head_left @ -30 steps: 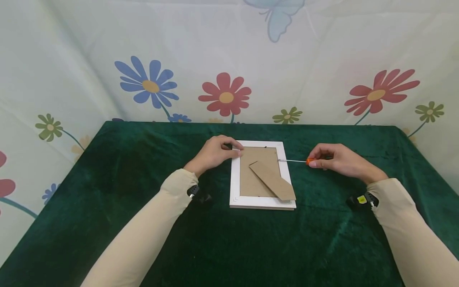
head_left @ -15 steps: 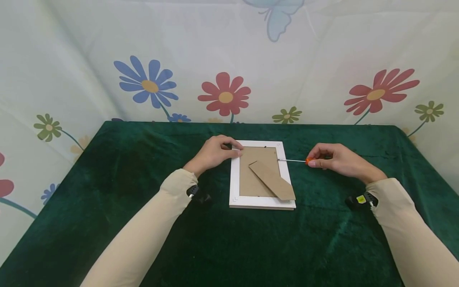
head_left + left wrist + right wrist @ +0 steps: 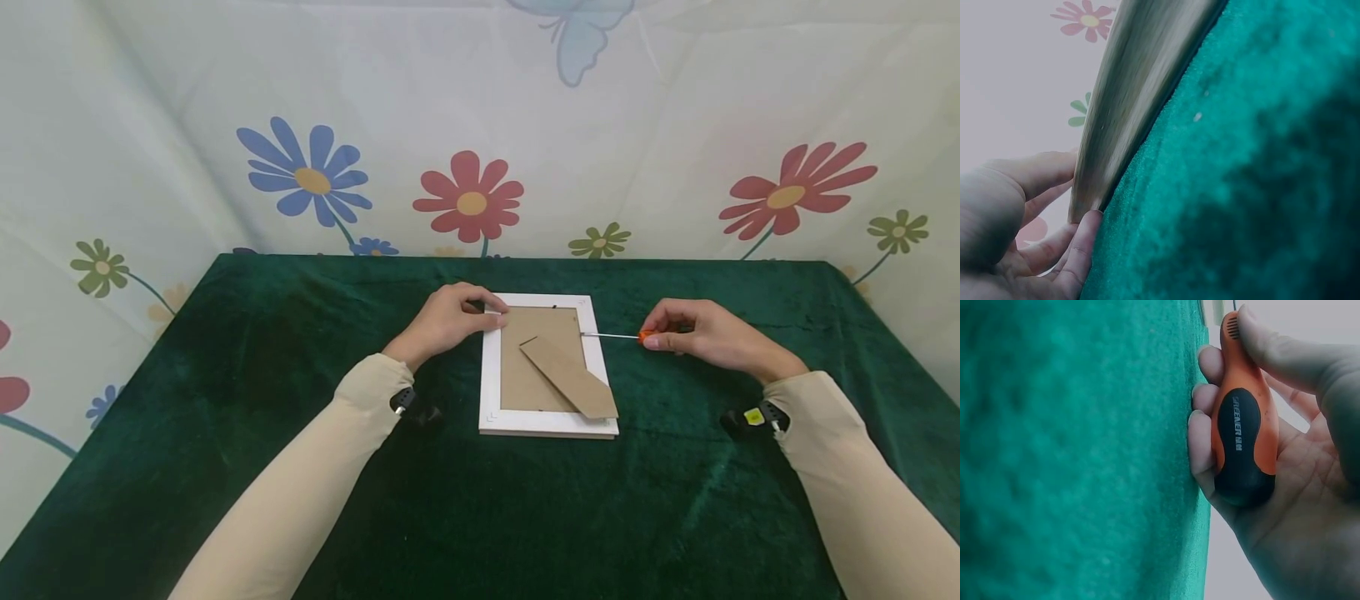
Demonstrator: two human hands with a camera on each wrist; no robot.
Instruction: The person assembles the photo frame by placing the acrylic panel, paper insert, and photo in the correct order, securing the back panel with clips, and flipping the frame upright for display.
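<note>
So the picture frame is lying on its face on the green-cloth-covered counter, back side up, long axis running away from the person. The screwdriver is off its right side, pretty much crosswise to that axis, with the thin metal shaft pointing left and the business end at the inner edge of the frame's right border. The stand leg goes diagonally, one end around the middle of the frame, the other out over its near right corner.

Looks-wise: white border, plain brown backing board, stand leg the same brown, and a streaky wood-look side edge in the left wrist view. The screwdriver handle is orange with a black grip panel and black butt.

Left hand has its fingers pinching the frame's left edge near the far corner. Right hand has fingers wrapped on the handle, thumb along it.

Hard to see: the frame's front is face down, the shaft's tip is too tiny to make out, and the right hand hides most of the handle from the head camera. Lettering on the grip's kinda unreadable. Left wrist view cuts off the frame at the top.
</note>
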